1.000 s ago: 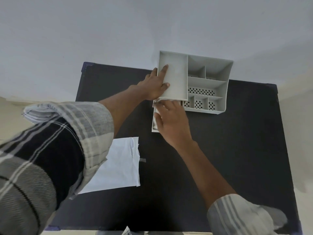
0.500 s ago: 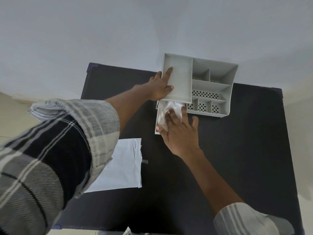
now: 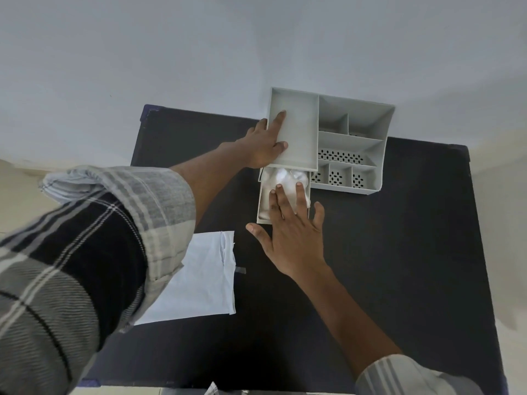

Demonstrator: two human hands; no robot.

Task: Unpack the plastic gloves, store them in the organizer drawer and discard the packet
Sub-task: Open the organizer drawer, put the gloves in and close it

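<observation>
A grey organizer with several compartments stands at the table's far edge. Its drawer is pulled out toward me below the left tray. Crumpled clear plastic gloves lie inside the drawer. My right hand lies flat with fingers spread, fingertips pressing on the gloves. My left hand rests on the organizer's left side, forefinger and thumb over the tray's edge. The flat white packet lies on the table to the left, partly under my left sleeve.
The black table stands against a pale wall. A small piece of clear tape sticks out beside the packet. Bare tabletop stretches to the right of my right arm.
My right hand has drawn back toward me and flattened, fingers spreading over the gloves, which now show in the drawer. The left hand has stayed on the organizer.
</observation>
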